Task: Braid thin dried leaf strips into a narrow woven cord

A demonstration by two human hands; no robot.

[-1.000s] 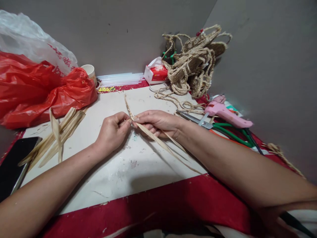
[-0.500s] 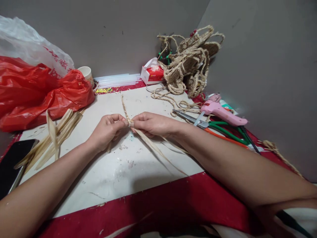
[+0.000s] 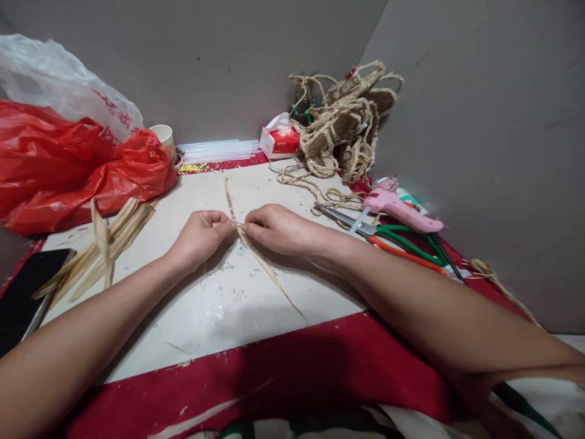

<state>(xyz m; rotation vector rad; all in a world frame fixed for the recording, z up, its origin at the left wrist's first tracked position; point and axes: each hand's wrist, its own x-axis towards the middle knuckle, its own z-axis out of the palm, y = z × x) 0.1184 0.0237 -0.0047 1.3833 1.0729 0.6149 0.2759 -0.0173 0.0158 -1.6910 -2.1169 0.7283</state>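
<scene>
A thin braided straw cord (image 3: 230,198) runs up from between my two hands over a white board (image 3: 219,305). My left hand (image 3: 198,238) pinches its lower end from the left, thumb and forefinger pressed together. From the right, my right hand (image 3: 278,230) pinches the same spot, its fingertips close to the left ones. A loose pale strip (image 3: 269,271) trails from the pinched place down toward the right. Another strand lies partly hidden under my right wrist.
Dry husk strips (image 3: 114,244) and a phone (image 3: 34,292) lie at left, below a red plastic bag (image 3: 82,164). At right are scissors (image 3: 406,244), a pink glue gun (image 3: 402,207) and a braided rope heap (image 3: 342,128). A tissue box (image 3: 280,139) stands behind.
The camera view has shifted slightly. My right fingers have turned a little at the cord's lower end, and the loose strands below have shifted, with one strip now hanging nearer the middle.
</scene>
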